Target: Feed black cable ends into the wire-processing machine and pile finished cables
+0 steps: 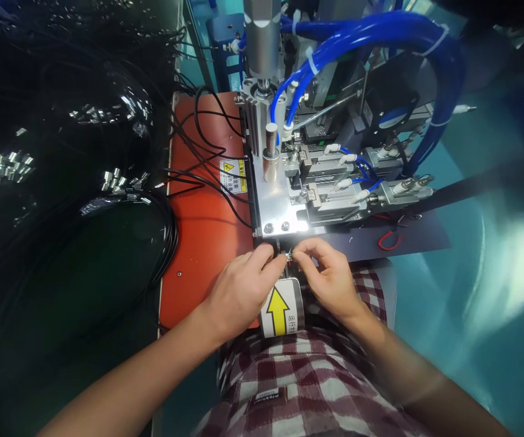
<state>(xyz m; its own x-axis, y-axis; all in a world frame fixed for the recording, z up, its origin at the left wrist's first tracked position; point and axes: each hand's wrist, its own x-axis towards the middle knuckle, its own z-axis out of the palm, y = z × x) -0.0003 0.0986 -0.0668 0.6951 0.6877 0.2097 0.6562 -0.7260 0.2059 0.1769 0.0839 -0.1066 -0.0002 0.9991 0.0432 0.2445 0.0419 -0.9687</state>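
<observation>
My left hand (246,282) is closed in a pinch at the front of the machine, with thumb and index finger at the end of a cable. Thin coloured wires (288,257) stick out between my two hands, some reddish and some pale. From the other side my right hand (332,276) pinches the wire tips between thumb and forefinger. The fingers cover most of the cable end. Just below lies a white label (282,321) with a yellow arrow. A bright metal plate (273,209) of the machine sits right above my fingertips.
Black cables (207,149) cross the orange-red panel (202,255) on the left. Coiled cables with shiny metal connectors (116,182) lie further left. Pneumatic cylinders (335,203) and thick blue hoses (380,30) rise above. A red wire loop (389,240) rests on the dark plate (419,237).
</observation>
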